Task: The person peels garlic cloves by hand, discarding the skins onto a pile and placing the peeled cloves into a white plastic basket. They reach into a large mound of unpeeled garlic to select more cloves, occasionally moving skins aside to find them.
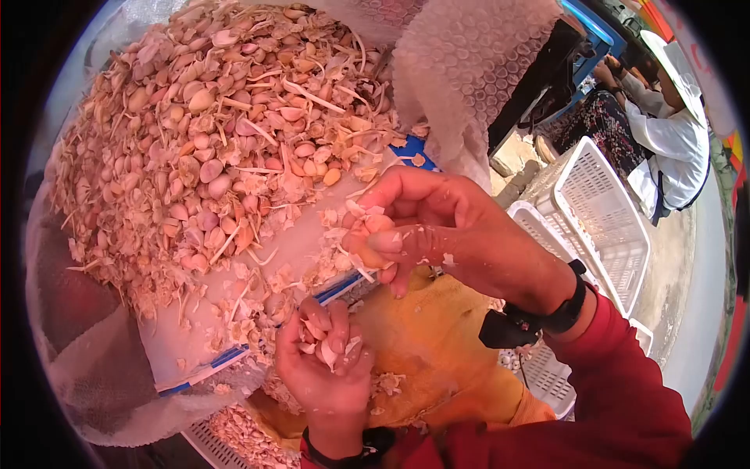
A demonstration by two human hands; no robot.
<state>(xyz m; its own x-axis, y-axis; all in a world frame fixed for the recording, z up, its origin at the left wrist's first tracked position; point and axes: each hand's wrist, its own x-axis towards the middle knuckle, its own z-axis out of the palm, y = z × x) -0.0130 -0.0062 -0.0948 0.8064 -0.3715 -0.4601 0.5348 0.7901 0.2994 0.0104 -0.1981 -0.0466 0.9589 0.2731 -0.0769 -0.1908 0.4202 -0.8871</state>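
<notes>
My left hand (324, 387) is curled, palm up, around several pale garlic cloves (328, 353). Higher up and to the right, my right hand (465, 234) pinches garlic cloves (377, 227) between thumb and fingers, with bits of dry skin stuck to them. Both hands are just off the near edge of a white board (176, 340) trimmed in blue. On that board a large heap of garlic cloves (211, 133) lies mixed with loose skins and dry stalks.
Bubble wrap (469, 70) hangs at the heap's back right. A yellow-orange cloth (437, 336) covers my lap. White crates (605, 203) stand at the right, near a seated person in white (672, 148). Below left, a basket holds many cloves (246, 438).
</notes>
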